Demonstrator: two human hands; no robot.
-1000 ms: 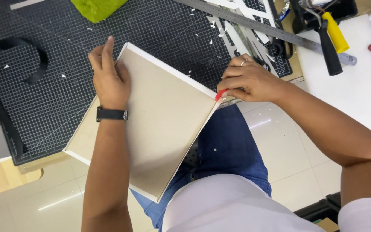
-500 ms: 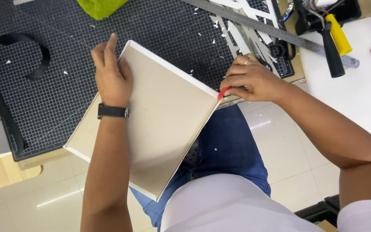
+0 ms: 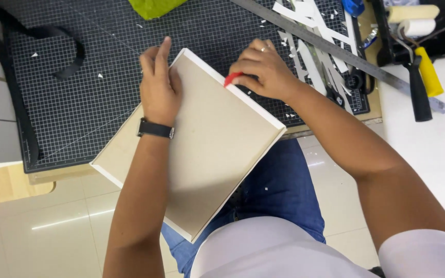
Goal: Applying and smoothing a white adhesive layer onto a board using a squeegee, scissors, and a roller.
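Beige board [image 3: 207, 149] held flat; red tool [image 3: 232, 79] at edge.

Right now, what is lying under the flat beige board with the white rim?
The beige board rests partly on the black cutting mat and overhangs the blue-jeaned lap. Whatever lies on the mat beneath it is covered.

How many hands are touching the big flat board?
2. The left hand presses flat on the board near its top corner; the right hand holds a red tool against its upper right edge.
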